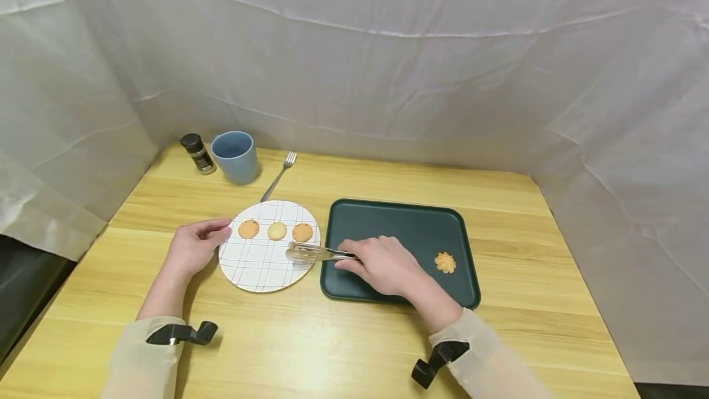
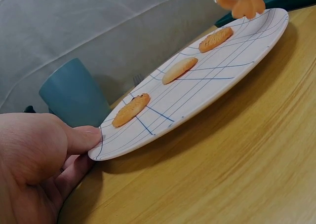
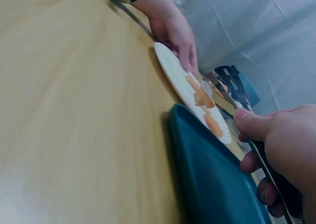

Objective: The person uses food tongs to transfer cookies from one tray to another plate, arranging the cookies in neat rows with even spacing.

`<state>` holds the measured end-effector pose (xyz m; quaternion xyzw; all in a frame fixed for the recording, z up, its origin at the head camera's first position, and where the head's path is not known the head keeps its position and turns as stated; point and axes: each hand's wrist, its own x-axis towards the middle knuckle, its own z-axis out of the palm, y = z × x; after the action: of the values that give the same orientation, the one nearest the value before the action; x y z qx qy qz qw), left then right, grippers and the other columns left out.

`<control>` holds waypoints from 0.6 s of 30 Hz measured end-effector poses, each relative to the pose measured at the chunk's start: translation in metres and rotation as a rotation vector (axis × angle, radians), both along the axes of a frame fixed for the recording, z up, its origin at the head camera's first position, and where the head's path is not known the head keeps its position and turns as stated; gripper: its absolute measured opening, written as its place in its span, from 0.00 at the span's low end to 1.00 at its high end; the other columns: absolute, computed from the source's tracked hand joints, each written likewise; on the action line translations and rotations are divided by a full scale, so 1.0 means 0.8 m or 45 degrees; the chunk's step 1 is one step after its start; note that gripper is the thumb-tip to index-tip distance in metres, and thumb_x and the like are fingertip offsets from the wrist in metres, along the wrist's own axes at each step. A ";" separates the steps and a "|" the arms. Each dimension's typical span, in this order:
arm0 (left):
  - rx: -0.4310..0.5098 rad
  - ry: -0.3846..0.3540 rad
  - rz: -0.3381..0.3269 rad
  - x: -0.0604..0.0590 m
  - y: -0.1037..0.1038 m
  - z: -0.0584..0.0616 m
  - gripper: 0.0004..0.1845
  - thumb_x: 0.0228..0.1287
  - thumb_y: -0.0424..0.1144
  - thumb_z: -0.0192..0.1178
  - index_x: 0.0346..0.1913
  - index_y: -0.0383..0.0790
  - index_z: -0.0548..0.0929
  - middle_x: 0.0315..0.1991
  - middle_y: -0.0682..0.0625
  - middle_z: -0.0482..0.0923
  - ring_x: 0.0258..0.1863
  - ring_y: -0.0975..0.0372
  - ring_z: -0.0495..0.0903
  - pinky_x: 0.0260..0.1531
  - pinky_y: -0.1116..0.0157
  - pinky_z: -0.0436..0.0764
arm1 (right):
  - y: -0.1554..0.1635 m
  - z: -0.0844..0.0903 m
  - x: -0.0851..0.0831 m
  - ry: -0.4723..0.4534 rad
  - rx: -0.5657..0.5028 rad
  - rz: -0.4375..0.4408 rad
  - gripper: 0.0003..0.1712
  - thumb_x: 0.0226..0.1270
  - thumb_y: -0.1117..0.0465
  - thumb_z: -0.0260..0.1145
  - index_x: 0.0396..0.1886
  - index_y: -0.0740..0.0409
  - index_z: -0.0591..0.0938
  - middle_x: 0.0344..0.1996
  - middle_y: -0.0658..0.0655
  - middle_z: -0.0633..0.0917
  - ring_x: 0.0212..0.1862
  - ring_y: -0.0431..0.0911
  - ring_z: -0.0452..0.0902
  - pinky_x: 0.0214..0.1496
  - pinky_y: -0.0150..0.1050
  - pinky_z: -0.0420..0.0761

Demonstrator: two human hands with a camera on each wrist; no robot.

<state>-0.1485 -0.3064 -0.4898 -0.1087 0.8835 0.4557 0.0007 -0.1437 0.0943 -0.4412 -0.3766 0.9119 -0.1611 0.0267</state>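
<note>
A wooden table [image 1: 343, 337] draped around with white sheeting carries, at its far left, a dark-capped spice jar [image 1: 197, 153], a blue cup [image 1: 236, 156] just beside it, and a fork [image 1: 279, 175] lying near the cup. Closer in sits a white plate [image 1: 260, 270] with blue grid lines, and touching or nearly touching its right edge is a dark green tray [image 1: 388, 226]. Three round cookies lie in a row across the far half of the plate: a chip-studded one [image 1: 248, 228], a pale one [image 1: 277, 231] and another brown one [image 1: 301, 232]. A flower-shaped cookie [image 1: 445, 261] rests alone on the right part of the tray, well apart from the hands.

The left hand [image 1: 194, 246] pinches the plate's left rim, thumb on top and fingers curled beneath, as the left wrist view shows. The right hand [image 1: 382, 263] lies over the tray's left part, fingers wrapped round the handle of metal tongs [image 1: 311, 253], whose tips reach over the plate just below the rightmost cookie. Whether the tongs hold anything cannot be told.
</note>
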 end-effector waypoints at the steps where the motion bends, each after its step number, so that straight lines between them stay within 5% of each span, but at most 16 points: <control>1: 0.002 0.001 -0.001 0.000 0.000 0.000 0.22 0.80 0.46 0.62 0.66 0.36 0.85 0.58 0.38 0.85 0.53 0.53 0.80 0.45 0.69 0.76 | -0.003 -0.002 0.000 -0.006 -0.003 0.004 0.22 0.82 0.38 0.59 0.60 0.43 0.86 0.42 0.42 0.89 0.30 0.37 0.80 0.30 0.38 0.77; 6: 0.003 -0.001 -0.001 -0.001 0.000 0.002 0.22 0.80 0.47 0.62 0.66 0.35 0.84 0.58 0.37 0.85 0.54 0.52 0.80 0.47 0.67 0.76 | -0.010 -0.008 0.002 -0.023 -0.015 0.013 0.21 0.82 0.39 0.59 0.61 0.43 0.85 0.44 0.43 0.90 0.30 0.40 0.80 0.27 0.38 0.76; 18: -0.002 -0.009 -0.006 0.000 0.001 0.003 0.22 0.80 0.47 0.62 0.66 0.36 0.84 0.58 0.37 0.85 0.54 0.51 0.80 0.48 0.64 0.76 | -0.017 -0.011 0.004 -0.084 -0.010 0.013 0.26 0.83 0.37 0.55 0.65 0.45 0.84 0.51 0.46 0.90 0.43 0.45 0.87 0.41 0.44 0.85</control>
<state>-0.1488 -0.3059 -0.4874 -0.1084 0.8840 0.4547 0.0048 -0.1408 0.0805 -0.4496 -0.3758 0.9079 -0.1769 0.0562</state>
